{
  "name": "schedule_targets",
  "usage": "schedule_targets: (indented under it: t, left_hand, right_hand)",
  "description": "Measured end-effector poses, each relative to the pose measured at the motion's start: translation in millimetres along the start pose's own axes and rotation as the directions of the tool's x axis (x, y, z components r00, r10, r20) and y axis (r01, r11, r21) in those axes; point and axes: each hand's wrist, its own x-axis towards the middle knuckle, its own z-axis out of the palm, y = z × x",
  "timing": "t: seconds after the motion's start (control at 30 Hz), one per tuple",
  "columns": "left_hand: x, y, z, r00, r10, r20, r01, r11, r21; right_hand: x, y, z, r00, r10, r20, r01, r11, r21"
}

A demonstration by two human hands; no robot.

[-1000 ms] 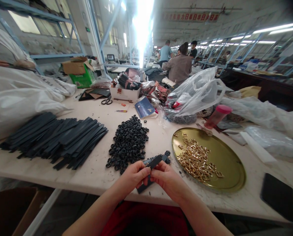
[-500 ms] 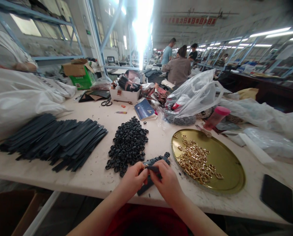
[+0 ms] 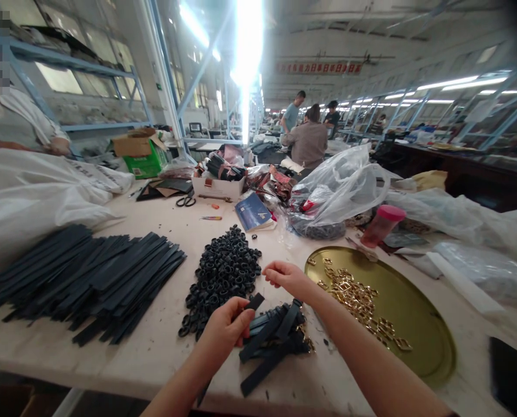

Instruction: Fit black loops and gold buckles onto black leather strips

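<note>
The left hand's [image 3: 230, 321] grip pinches a black strap [image 3: 255, 302] beside the strap pile [image 3: 278, 341]. The right hand [image 3: 286, 277] has left that strap for the black rings [image 3: 223, 266]; whether its curled grip holds anything, I cannot tell.

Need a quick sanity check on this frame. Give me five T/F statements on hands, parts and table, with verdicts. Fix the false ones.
1. The left hand holds a dark strip. True.
2. The right hand lies flat on the phone-like black slab. False: it is raised near the pile of black loops; whether it holds anything is unclear.
3. Gold-coloured buckles lie on the round tray. True.
4. The scissors lie among the buckles. False: they lie on the table, left of the white box.
5. The heap of long black strips is left of the loops. True.
</note>
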Motion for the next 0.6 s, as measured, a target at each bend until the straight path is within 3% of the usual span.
schedule_targets:
  t: [0.13,0.27,0.4,0.53,0.6]
  left_hand:
    - [11.6,-0.8,-3.5,0.992,-0.055,-0.116,0.049,0.997,-0.050]
    - [14.6,-6.4,-7.2,0.990,-0.066,-0.127,0.059,0.997,-0.053]
    - [16.9,-14.1,-11.2,0.988,-0.043,-0.151,0.043,0.999,0.001]
    - [21.1,-13.2,-6.6,0.979,0.033,-0.199,-0.025,0.999,0.043]
    - [19.9,-9.7,-0.2,0.983,0.059,-0.172,-0.048,0.997,0.064]
  right_hand:
    - [49.6,22.1,16.0,0.997,0.002,-0.079,-0.016,0.984,-0.179]
    - [63.7,32.2,29.5,0.995,0.045,-0.094,-0.067,0.967,-0.245]
    - [47.9,31.3,24.9,0.990,0.096,-0.102,-0.112,0.979,-0.169]
    - [11.5,11.9,19.1,0.993,0.114,0.018,-0.115,0.993,0.012]
    - [-8.0,-0.6,18.5,0.989,0.114,0.090,-0.130,0.972,0.194]
